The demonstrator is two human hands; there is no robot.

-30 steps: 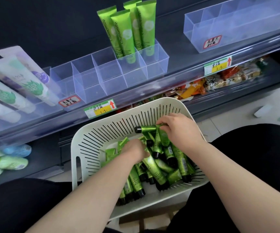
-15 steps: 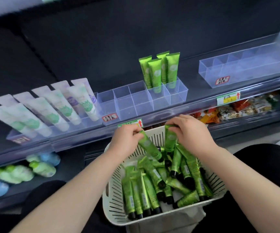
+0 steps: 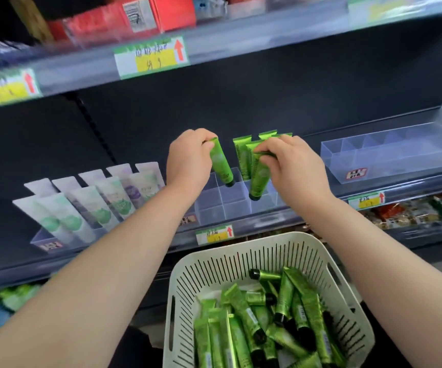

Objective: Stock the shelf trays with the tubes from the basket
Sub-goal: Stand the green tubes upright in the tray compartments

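My left hand [image 3: 186, 159] pinches the crimped end of a green tube [image 3: 221, 164], cap down, over a back compartment of the clear divided tray [image 3: 224, 205] on the shelf. My right hand [image 3: 293, 166] pinches a second green tube [image 3: 259, 179], cap down, above a front compartment of the same tray. Several green tubes [image 3: 242, 155] stand upright in the tray's right end, partly hidden behind my right hand. Low in the frame, the white slotted basket [image 3: 243, 258] holds several loose green tubes [image 3: 267, 322].
A tray of white tubes [image 3: 87, 205] stands to the left on the same shelf. Another clear divided tray [image 3: 398, 155] sits at the right. Above runs a shelf edge with price labels [image 3: 152, 58] and red boxes [image 3: 124, 18]. Snack packets [image 3: 406, 213] lie on the shelf below.
Both hands have risen from the basket to the clear tray, each carrying one green tube. The view has tilted up, showing the upper shelf.
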